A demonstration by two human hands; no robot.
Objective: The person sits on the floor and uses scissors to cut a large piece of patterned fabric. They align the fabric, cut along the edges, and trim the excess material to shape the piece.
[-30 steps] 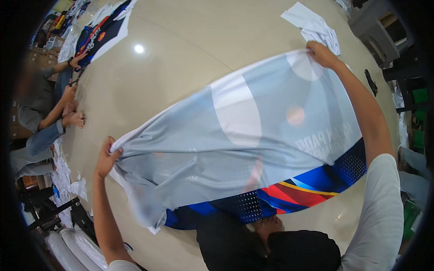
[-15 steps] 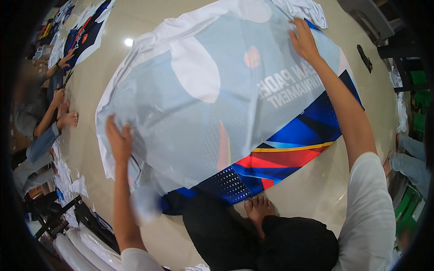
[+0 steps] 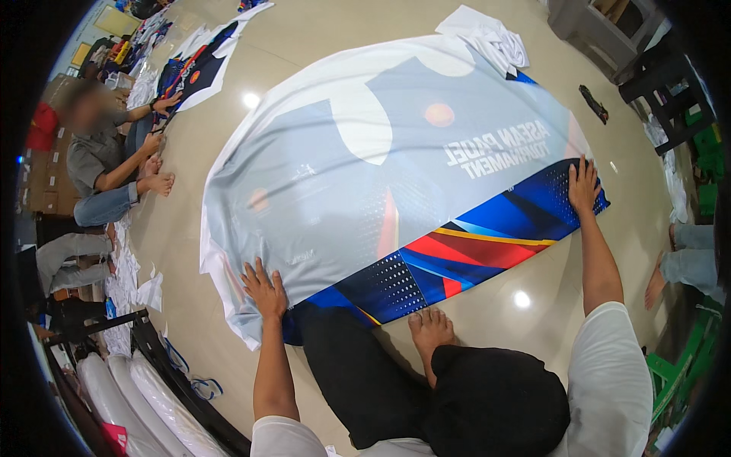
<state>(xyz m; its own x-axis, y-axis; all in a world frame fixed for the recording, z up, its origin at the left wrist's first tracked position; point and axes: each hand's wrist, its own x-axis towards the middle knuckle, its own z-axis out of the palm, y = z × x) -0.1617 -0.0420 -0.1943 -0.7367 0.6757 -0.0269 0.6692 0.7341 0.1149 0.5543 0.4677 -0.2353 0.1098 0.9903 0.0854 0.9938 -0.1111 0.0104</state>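
A large printed fabric sheet [image 3: 327, 213] lies on the floor before me, its pale back side up, with the print showing through faintly. Along the near edge a folded-over band [image 3: 476, 251] shows blue, red and yellow print. My left hand [image 3: 264, 289] rests flat with spread fingers on the cloth's near left corner. On the right end of the blue band lies my right hand [image 3: 583, 186], palm down and fingers stretched. My bare foot [image 3: 432, 331] touches the near edge, and my left knee covers part of it.
White cloth [image 3: 487, 42] is bunched at the far edge. A small dark object [image 3: 594, 104] lies at the right. On the left, a person [image 3: 114, 152] sits cutting printed fabric [image 3: 199, 72]. Plastic-wrapped rolls [image 3: 152, 396] stand near left; grey stools [image 3: 601, 30] are far right.
Both hands have come nearer to me, the right one down from the far edge. The sheet lies flatter, with fewer raised folds, and my view has shifted.
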